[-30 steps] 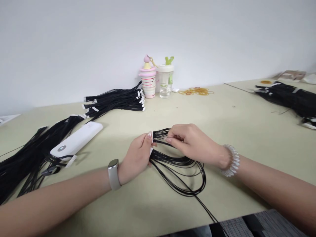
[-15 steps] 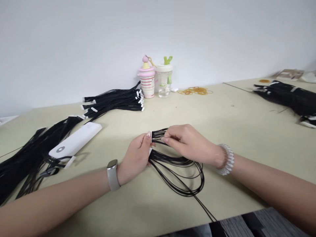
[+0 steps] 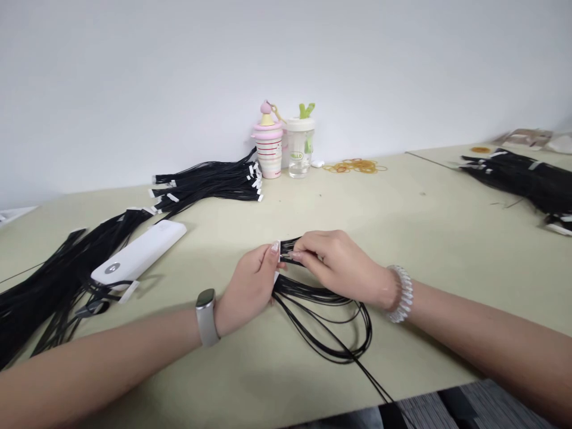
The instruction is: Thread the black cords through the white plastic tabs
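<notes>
While in both hands (image 3: 250, 287) (image 3: 342, 265), black wires (image 3: 309, 291)

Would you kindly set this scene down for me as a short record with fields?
Left hand: holds two white connectors
Right hand: pinches black wires near the upper connector
Wire loop: curves below the right hand
Left side: white device, wire bundles
Back: pink-lidded cup, clear cup, yellow bands
Right side: another wire bundle

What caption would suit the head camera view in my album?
Left hand grips a white connector, right hand pinching beside it, black wires looping below.
</notes>
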### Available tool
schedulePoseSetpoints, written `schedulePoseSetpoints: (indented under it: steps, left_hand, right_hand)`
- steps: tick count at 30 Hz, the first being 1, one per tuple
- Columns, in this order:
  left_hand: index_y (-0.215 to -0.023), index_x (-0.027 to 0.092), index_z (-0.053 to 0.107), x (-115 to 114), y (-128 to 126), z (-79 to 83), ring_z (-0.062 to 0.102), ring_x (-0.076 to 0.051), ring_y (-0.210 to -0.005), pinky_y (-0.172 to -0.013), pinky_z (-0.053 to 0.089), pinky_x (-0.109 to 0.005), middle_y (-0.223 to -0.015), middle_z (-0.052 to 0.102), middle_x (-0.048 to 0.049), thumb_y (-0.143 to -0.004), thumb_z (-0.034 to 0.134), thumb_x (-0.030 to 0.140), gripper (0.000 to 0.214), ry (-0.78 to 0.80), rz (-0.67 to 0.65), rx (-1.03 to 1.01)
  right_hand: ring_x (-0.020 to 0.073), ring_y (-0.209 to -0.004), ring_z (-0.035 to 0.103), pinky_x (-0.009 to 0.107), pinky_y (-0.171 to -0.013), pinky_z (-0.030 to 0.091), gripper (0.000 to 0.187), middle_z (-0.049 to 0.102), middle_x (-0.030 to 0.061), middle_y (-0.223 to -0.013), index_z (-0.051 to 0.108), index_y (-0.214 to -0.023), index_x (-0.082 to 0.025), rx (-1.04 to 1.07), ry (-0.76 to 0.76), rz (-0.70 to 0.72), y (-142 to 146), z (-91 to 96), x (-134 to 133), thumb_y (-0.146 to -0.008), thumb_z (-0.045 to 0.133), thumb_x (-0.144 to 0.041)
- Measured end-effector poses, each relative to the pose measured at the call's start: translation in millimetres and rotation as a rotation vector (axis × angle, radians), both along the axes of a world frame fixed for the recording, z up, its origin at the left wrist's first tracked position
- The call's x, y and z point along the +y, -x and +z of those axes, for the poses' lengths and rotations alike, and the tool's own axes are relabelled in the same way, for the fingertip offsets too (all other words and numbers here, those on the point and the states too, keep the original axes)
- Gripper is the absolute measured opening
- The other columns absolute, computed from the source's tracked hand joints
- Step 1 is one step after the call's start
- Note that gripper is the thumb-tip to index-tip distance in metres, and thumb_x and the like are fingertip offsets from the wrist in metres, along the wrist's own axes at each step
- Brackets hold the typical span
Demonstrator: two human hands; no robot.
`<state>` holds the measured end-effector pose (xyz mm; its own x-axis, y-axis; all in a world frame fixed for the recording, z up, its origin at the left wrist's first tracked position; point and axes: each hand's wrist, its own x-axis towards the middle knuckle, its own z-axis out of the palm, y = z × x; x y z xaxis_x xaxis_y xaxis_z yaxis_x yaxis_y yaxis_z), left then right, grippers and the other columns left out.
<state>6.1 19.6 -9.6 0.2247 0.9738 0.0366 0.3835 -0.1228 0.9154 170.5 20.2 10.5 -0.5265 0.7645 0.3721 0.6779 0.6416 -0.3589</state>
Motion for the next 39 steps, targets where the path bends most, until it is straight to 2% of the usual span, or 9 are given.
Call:
schedulePoseSetpoints:
  steps: [7, 13, 18, 22, 24, 29, 34, 36, 39]
  left_hand:
    - [-0.063, 0.017, 0.045, 0.7, -0.4, -0.1, 0.040, -0.008, -0.036, -0.034, 0.032, -0.020, -0.048, 0.043, 0.0045, -0.080, 0.037, 0.047, 0.036, -0.001, 0.001, -0.028]
    - [-0.065, 0.018, 0.044, 1.1, 0.2, -2.4, 0.042, -0.009, -0.038, -0.034, 0.034, -0.020, -0.052, 0.046, 0.0034, -0.081, 0.034, 0.050, 0.038, -0.010, 0.006, 0.002]
    - [-0.065, 0.018, 0.043, 1.9, 0.8, -4.0, 0.042, -0.008, -0.038, -0.036, 0.035, -0.020, -0.056, 0.047, 0.0033, -0.083, 0.030, 0.050, 0.039, -0.029, 0.005, 0.054]
    - [-0.065, 0.018, 0.043, 1.5, 0.7, -3.7, 0.042, -0.008, -0.040, -0.039, 0.034, -0.021, -0.056, 0.047, 0.0032, -0.083, 0.030, 0.049, 0.038, -0.046, -0.003, 0.062]
    - [-0.065, 0.018, 0.043, 0.9, 0.5, -3.3, 0.041, -0.008, -0.041, -0.039, 0.033, -0.021, -0.055, 0.046, 0.0033, -0.084, 0.030, 0.048, 0.038, -0.049, -0.012, 0.056]
    - [-0.066, 0.018, 0.042, 0.1, 0.7, -4.4, 0.042, -0.009, -0.046, -0.041, 0.033, -0.020, -0.057, 0.045, 0.0030, -0.084, 0.028, 0.048, 0.038, -0.069, -0.053, 0.067]
    - [-0.065, 0.018, 0.041, 1.9, 0.4, -5.4, 0.040, -0.008, -0.045, -0.041, 0.033, -0.020, -0.055, 0.043, 0.0037, -0.085, 0.028, 0.047, 0.038, -0.084, -0.062, 0.068]
    - [-0.065, 0.017, 0.042, 2.4, -0.3, -4.8, 0.041, -0.008, -0.046, -0.042, 0.034, -0.020, -0.056, 0.044, 0.0033, -0.085, 0.028, 0.046, 0.038, -0.095, -0.043, 0.072]
    - [-0.067, 0.017, 0.043, 2.0, -0.9, -3.9, 0.042, -0.008, -0.046, -0.042, 0.035, -0.020, -0.058, 0.046, 0.0028, -0.085, 0.028, 0.046, 0.038, -0.087, -0.032, 0.072]
  right_hand:
    - [0.0049, -0.049, 0.033, 0.019, -0.050, 0.026, 0.026, 0.047, -0.0027, -0.053, 0.050, -0.058, -0.014, -0.015, 0.213, 0.022, -2.6, 7.7, -0.3, -0.081, 0.038, -0.019]
    - [0.0047, -0.048, 0.034, 0.017, -0.046, 0.027, 0.026, 0.044, -0.0035, -0.054, 0.047, -0.061, -0.015, 0.183, 0.485, -0.025, 0.3, 3.4, -0.3, -0.082, 0.037, -0.027]
    - [0.0054, -0.052, 0.038, 0.017, -0.050, 0.031, 0.025, 0.048, -0.0023, -0.059, 0.050, -0.066, -0.015, 0.307, 0.454, -0.077, 3.5, 2.4, -3.6, -0.083, 0.037, -0.027]
    - [0.0047, -0.051, 0.037, 0.018, -0.049, 0.029, 0.022, 0.047, -0.0031, -0.055, 0.050, -0.060, -0.014, 0.245, 0.372, -0.066, 3.7, 4.1, -4.6, -0.079, 0.040, -0.021]
    - [0.0040, -0.048, 0.034, 0.017, -0.046, 0.026, 0.025, 0.046, -0.0036, -0.052, 0.049, -0.056, -0.014, 0.216, 0.409, -0.056, 3.1, 4.0, -3.7, -0.078, 0.041, -0.022]
    - [0.0037, -0.045, 0.037, 0.016, -0.042, 0.028, 0.035, 0.053, -0.0006, -0.056, 0.055, -0.062, -0.013, 0.253, 0.684, -0.068, 1.9, 4.9, -0.5, -0.081, 0.042, -0.039]
    - [0.0019, -0.045, 0.041, 0.014, -0.042, 0.032, 0.034, 0.054, 0.0005, -0.059, 0.053, -0.062, -0.011, 0.410, 0.962, -0.096, 3.4, 7.5, -0.6, -0.077, 0.049, -0.041]
    - [0.0020, -0.046, 0.043, 0.014, -0.043, 0.033, 0.031, 0.055, 0.0004, -0.060, 0.052, -0.061, -0.012, 0.484, 0.970, -0.115, 4.4, 6.1, -0.8, -0.076, 0.051, -0.040]
    - [0.0043, -0.054, 0.050, 0.014, -0.049, 0.038, 0.027, 0.058, 0.0015, -0.063, 0.053, -0.062, -0.013, 0.538, 0.885, -0.141, 5.5, 3.4, -0.9, -0.075, 0.053, -0.037]
